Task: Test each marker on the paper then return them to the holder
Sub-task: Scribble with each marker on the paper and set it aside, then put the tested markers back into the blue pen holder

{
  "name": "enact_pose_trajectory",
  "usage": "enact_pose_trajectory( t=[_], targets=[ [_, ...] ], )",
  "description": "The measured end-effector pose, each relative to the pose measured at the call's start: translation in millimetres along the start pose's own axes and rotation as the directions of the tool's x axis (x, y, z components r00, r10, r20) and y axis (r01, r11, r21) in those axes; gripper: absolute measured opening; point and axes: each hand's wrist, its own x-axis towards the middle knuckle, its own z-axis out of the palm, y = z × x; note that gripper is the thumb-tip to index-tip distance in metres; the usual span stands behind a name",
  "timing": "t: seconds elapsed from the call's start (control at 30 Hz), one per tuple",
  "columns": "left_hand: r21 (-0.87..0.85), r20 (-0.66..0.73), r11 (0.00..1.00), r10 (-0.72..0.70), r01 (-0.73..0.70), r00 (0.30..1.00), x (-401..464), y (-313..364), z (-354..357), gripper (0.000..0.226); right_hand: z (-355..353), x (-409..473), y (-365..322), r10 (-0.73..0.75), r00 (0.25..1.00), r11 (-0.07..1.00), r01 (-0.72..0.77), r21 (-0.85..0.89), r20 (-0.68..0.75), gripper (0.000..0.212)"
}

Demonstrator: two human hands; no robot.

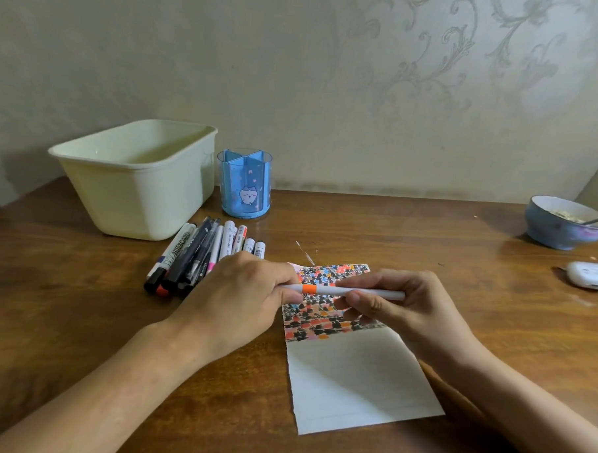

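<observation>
Held orange marker (342, 291) level over paper (359, 376): right hand (414, 310) gripping barrel, left hand (240, 292) pinching cap end. Risk: cap jerked free, tip smearing fingers. Holder (243, 184) far left, empty; elbow could scatter marker pile (204, 253).

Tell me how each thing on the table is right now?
orange-banded marker: level above the paper, held at both ends
left hand: grips one end
right hand: grips the barrel
paper: flat, top part coloured
holder: upright, no markers inside
marker pile: lying beside holder
bin: upright, open
bowl: spoon inside
</observation>
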Motion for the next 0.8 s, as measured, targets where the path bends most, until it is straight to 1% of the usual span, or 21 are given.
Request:
enact_pose_trajectory(
  t=[0.13, 0.2, 0.27, 0.3, 0.33, 0.4, 0.43, 0.5, 0.53, 0.57, 0.6, 0.7, 0.73, 0.8],
  targets=[
    [0.019, -0.072, 0.999, 0.028, -0.027, 0.997, -1, 4, -1, 0.013, 1, 0, -2, -0.007, 1.0, 0.999, 0.008, 0.052, -0.014, 0.017],
    [0.039, -0.094, 0.999, 0.022, -0.018, 0.995, -1, 3, -7, 0.012, 2, 3, -5, -0.004, 1.0, 1.0, 0.005, 0.026, -0.004, 0.017],
    [0.016, -0.092, 1.0, 0.001, 0.0, 0.996, 2, 2, -15, 0.008, 3, 6, -11, 0.014, 1.0, 1.0, -0.014, -0.026, 0.008, 0.019],
    [-0.004, -0.083, 1.0, -0.024, 0.024, 0.996, 4, 2, -21, 0.004, 5, 7, -15, 0.006, 1.0, 0.995, -0.005, -0.1, 0.014, 0.021],
    [-0.016, -0.064, 0.999, -0.049, 0.048, 0.997, 6, 2, -26, 0.002, 6, 9, -18, -0.021, 1.0, 0.975, 0.024, -0.222, 0.018, 0.022],
    [-0.025, 0.005, 0.996, -0.082, 0.082, 0.997, 10, 0, -33, 0.012, 9, 13, -22, -0.083, 0.996, 0.867, 0.095, -0.489, 0.045, 0.022],
    [-0.026, 0.051, 0.994, -0.1, 0.102, 0.994, 12, -3, -37, 0.024, 9, 16, -24, -0.111, 0.992, 0.803, 0.128, -0.583, 0.065, 0.021],
    [-0.054, 0.115, 0.988, -0.136, 0.143, 0.984, 20, -15, -46, 0.058, 7, 26, -28, -0.148, 0.986, 0.718, 0.158, -0.678, 0.073, 0.018],
    [-0.06, 0.095, 0.987, -0.145, 0.151, 0.985, 26, -24, -52, 0.073, 5, 32, -30, -0.156, 0.986, 0.706, 0.152, -0.692, 0.057, 0.016],
    [-0.037, 0.046, 0.987, -0.153, 0.155, 0.987, 34, -35, -56, 0.08, 3, 37, -31, -0.151, 0.988, 0.72, 0.132, -0.681, 0.032, 0.015],
    [0.015, -0.008, 0.986, -0.163, 0.163, 0.987, 42, -47, -60, 0.082, 2, 42, -30, -0.137, 0.991, 0.76, 0.105, -0.641, 0.0, 0.014],
    [0.24, -0.112, 0.946, -0.196, 0.218, 0.974, 74, -70, -67, 0.069, 2, 50, -20, -0.055, 0.995, 0.888, 0.009, -0.459, -0.087, 0.009],
    [0.297, -0.114, 0.927, -0.203, 0.228, 0.973, 85, -73, -67, 0.067, 3, 50, -16, -0.032, 0.995, 0.913, -0.009, -0.407, -0.095, 0.006],
    [0.412, -0.079, 0.881, -0.22, 0.233, 0.972, 106, -81, -66, 0.063, 4, 47, -9, -0.017, 0.997, 0.938, -0.008, -0.348, -0.069, 0.007]
  ],
)
